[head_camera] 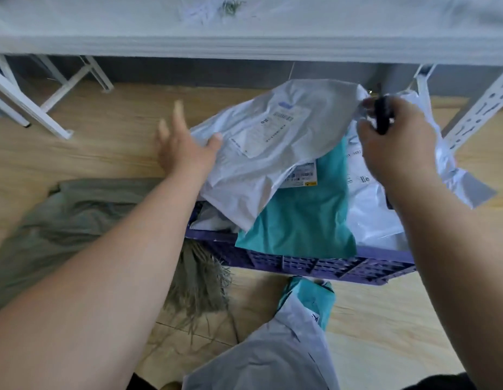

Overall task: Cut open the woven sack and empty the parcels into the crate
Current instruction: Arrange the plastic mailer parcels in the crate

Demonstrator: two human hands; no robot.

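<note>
Left hand (185, 147) spread open, thumb touching edge of white parcel (261, 147) heaped in purple crate (315, 266). Right hand (396, 144) grips dark tool (cutter?) plus bag corner. Emptied sack (62, 220) limp below left forearm. Parcels look light, floppy, slick; pinch edges.

Shipping labels on the white parcel (261, 130) and teal parcel (303, 215) are too blurred to read.

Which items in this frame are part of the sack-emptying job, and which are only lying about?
Job: purple crate; white parcel and teal parcel piled in it; emptied grey-green woven sack on the floor; dark tool in the right hand.
Lying about: white shelf frame; loose parcels on the floor.
</note>
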